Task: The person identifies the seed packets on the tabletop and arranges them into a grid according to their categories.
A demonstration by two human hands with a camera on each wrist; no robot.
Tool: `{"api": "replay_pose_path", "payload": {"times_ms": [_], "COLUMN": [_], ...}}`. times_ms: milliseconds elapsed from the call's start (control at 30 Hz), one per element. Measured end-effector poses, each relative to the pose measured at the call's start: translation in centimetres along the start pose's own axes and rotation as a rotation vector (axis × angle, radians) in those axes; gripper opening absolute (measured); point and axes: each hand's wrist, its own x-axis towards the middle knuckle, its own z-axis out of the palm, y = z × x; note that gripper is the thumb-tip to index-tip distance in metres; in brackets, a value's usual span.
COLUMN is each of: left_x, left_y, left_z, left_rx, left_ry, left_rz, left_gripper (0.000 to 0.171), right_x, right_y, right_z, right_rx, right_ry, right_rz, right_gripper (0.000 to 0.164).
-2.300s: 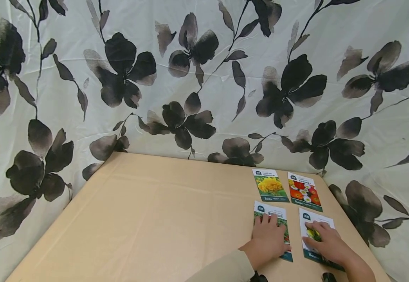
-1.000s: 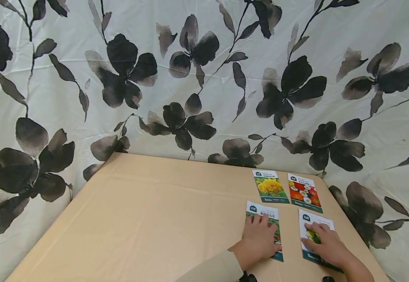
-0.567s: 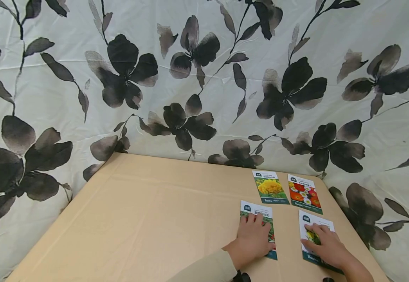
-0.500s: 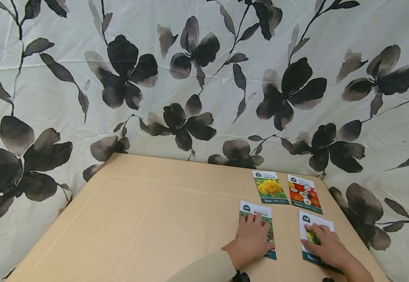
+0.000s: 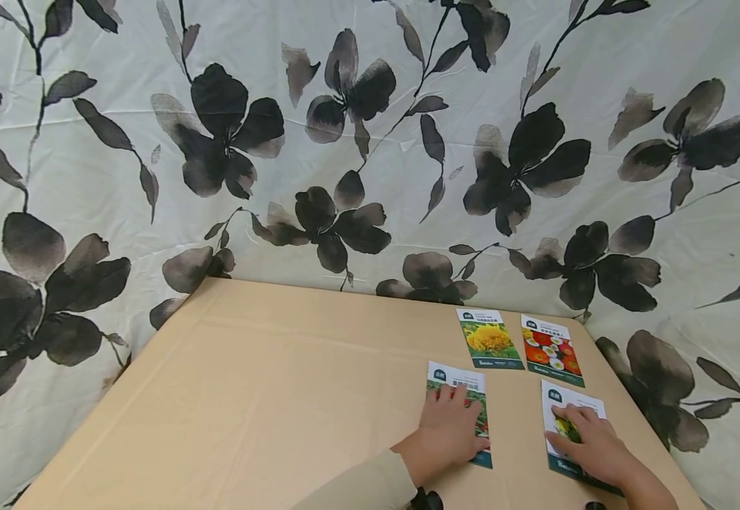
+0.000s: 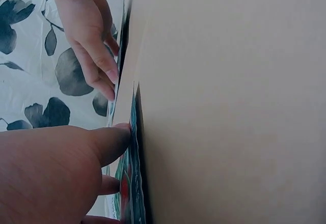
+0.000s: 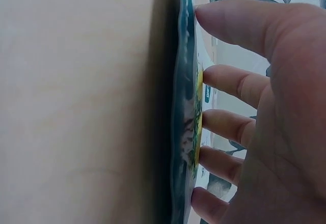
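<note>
My left hand (image 5: 446, 432) lies spread over a flower seed packet (image 5: 474, 386) with green and red print, its fingertips and thumb touching the front. To the right, my right hand (image 5: 589, 439) rests its fingertips on another seed packet (image 5: 573, 393), which shows a yellow flower. Both packets lie flat on the tabletop, partly covered by the hands. In the right wrist view the fingers (image 7: 229, 81) press on the face of the packet (image 7: 187, 107), seen edge-on. The left wrist view shows the left thumb (image 6: 114, 140) at the near part of its packet (image 6: 135, 168).
Behind lie two more seed packets, one with a yellow bloom (image 5: 489, 338), the other with red and white flowers (image 5: 553, 350). They sit on the tan table (image 5: 248, 397) near its far right corner. A floral cloth (image 5: 408, 163) hangs behind the table.
My left hand has slid its packet to the left, widening the gap to the right packet. The right hand and its packet stay in place.
</note>
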Motion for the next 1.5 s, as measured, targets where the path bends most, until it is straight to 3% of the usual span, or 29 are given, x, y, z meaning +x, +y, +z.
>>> {"api": "replay_pose_path", "payload": {"times_ms": [967,1500], "left_x": [-1.7,-2.5], "left_y": [-3.6,-5.0], "left_z": [-0.7,-0.4], "left_rx": [0.003,0.081], "left_ry": [0.004,0.028], "left_rz": [0.001,0.038], "left_gripper": [0.061,0.062], "right_x": [-0.2,0.0], "right_y": [0.1,0.2], "right_z": [-0.6,-0.3], "right_rx": [0.014,0.007], "right_ry": [-0.026,-0.002], "right_rz": [-0.032,-0.036], "right_gripper": [0.094,0.095]}}
